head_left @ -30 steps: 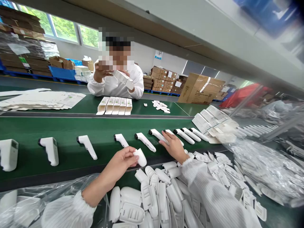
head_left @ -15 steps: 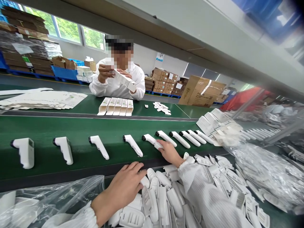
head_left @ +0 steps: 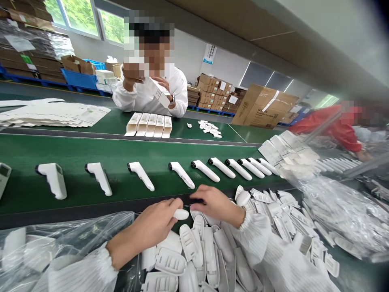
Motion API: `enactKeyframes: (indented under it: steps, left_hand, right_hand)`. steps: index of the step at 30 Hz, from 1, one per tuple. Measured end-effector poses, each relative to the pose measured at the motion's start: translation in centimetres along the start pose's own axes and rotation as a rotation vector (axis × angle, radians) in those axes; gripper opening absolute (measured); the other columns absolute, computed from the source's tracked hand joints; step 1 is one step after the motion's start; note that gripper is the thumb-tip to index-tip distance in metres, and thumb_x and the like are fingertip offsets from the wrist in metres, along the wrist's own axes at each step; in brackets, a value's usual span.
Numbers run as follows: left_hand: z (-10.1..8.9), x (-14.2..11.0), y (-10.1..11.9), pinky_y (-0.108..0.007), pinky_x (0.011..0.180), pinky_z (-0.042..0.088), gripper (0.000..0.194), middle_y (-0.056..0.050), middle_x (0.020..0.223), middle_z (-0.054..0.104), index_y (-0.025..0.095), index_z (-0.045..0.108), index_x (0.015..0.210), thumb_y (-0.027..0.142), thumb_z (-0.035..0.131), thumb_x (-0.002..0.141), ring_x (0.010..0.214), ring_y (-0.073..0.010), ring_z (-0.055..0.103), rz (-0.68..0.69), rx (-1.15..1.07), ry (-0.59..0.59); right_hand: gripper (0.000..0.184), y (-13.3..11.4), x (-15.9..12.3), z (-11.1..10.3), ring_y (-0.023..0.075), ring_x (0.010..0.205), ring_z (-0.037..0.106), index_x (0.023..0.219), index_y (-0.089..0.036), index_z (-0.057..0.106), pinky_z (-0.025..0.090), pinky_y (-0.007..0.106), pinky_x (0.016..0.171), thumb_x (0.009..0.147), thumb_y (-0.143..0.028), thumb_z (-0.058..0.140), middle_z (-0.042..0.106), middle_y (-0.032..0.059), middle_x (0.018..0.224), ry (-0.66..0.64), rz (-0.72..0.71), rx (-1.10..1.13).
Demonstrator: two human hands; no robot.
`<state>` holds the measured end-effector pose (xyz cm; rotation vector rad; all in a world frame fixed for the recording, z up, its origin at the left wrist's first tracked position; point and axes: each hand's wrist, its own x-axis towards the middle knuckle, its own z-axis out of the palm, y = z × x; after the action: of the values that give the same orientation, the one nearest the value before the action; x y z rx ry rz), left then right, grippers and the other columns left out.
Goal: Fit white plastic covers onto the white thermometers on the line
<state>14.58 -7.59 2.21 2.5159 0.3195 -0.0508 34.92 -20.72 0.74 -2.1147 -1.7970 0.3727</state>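
Observation:
My left hand [head_left: 153, 223] pinches a small white plastic cover [head_left: 181, 214] between thumb and fingers, just above the near edge of the green belt. Close by, my right hand [head_left: 217, 205] has its fingers bent and apart, with nothing visible in them. It hovers over a heap of loose white covers [head_left: 209, 251]. Beyond both hands, a row of white forehead thermometers with black tips lies on the belt [head_left: 121, 148]. The nearest to my hands are one thermometer [head_left: 181, 174] and another [head_left: 205, 170] to its right.
Clear plastic bags [head_left: 91, 235] lie at left and right of the heap. Across the belt a co-worker [head_left: 164, 93] holds a white box behind several standing boxes [head_left: 148, 124]. Flattened cartons [head_left: 60, 113] lie far left. A grey shelf beam [head_left: 273, 44] slants overhead.
My right hand has come off a thermometer and back toward me. My left hand, spread over the covers before, has picked one up. The thermometers appear farther right on the left side.

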Motion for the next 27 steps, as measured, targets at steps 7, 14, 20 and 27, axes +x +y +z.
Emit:
enactKeyframes:
  steps: [7,14,20,27]
  left_hand:
    - [0.1,0.6,-0.8,-0.028,0.058,0.046,0.033,-0.006,0.102,0.064,0.027,0.072,0.107,0.035,0.047,0.088,0.068,-0.0184,0.06,-0.154,-0.471,0.047]
    - [-0.4,2.3,0.6,-0.036,0.072,0.059,0.042,-0.006,0.088,0.064,0.015,0.069,0.103,0.052,0.065,0.083,0.072,-0.0188,0.064,-0.446,-1.357,0.019]
    - [-0.1,3.1,1.0,-0.037,0.093,0.056,0.046,-0.01,0.101,0.069,0.013,0.061,0.116,0.025,0.078,0.075,0.099,-0.0238,0.067,-0.428,-1.494,0.127]
    - [1.7,4.0,1.1,-0.035,0.088,0.054,0.036,-0.004,0.091,0.065,0.016,0.061,0.099,0.034,0.077,0.072,0.091,-0.0193,0.064,-0.378,-1.253,0.071]
  right_hand:
    - [0.015,-0.6,0.7,-1.2,0.0169,0.075,0.065,0.085,-0.021,0.068,0.048,0.027,0.07,0.092,-0.016,0.055,0.07,0.0011,0.081,-0.088,-0.062,0.165]
    - [0.016,-2.5,-1.0,-3.0,0.0166,0.093,0.071,0.104,-0.023,0.062,0.056,0.028,0.081,0.101,-0.031,0.048,0.073,0.0044,0.105,0.128,-0.192,0.498]
    - [0.008,-2.8,-1.8,-1.2,0.0178,0.096,0.068,0.098,-0.023,0.063,0.056,0.029,0.082,0.093,-0.029,0.065,0.071,0.006,0.103,0.313,-0.298,0.487]
    - [0.019,-1.6,-2.3,-0.2,0.0193,0.105,0.065,0.112,-0.025,0.068,0.055,0.03,0.081,0.098,-0.024,0.055,0.069,0.0076,0.115,0.412,-0.176,0.433]
